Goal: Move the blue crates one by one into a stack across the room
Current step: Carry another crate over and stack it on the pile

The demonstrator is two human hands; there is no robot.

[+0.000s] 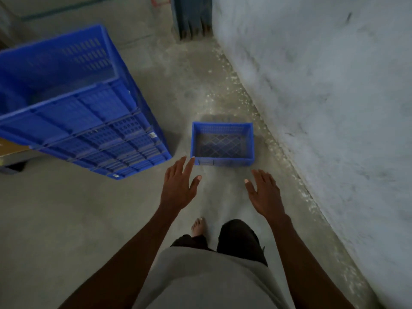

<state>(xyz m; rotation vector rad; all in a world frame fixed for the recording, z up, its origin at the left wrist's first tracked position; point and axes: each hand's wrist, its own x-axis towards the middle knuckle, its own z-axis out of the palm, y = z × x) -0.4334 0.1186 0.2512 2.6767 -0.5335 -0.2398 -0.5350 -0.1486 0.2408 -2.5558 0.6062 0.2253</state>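
A single blue crate (223, 161) sits on the concrete floor close to the wall, its open top up and its lattice bottom showing. A tall stack of blue crates (89, 121) rises at the left. My left hand (179, 186) is stretched out with spread fingers, its fingertips overlapping the near left corner of the single crate in the view; whether they touch it I cannot tell. My right hand (263, 192) is open too, a little short of the crate's near right corner. Neither hand holds anything.
A rough whitewashed wall (323, 85) runs along the right, with white flakes scattered on the floor at its foot. A dark blue upright object (191, 16) stands at the far end. A brown box edge (11, 148) shows beside the stack. My bare foot (198, 226) is on the floor.
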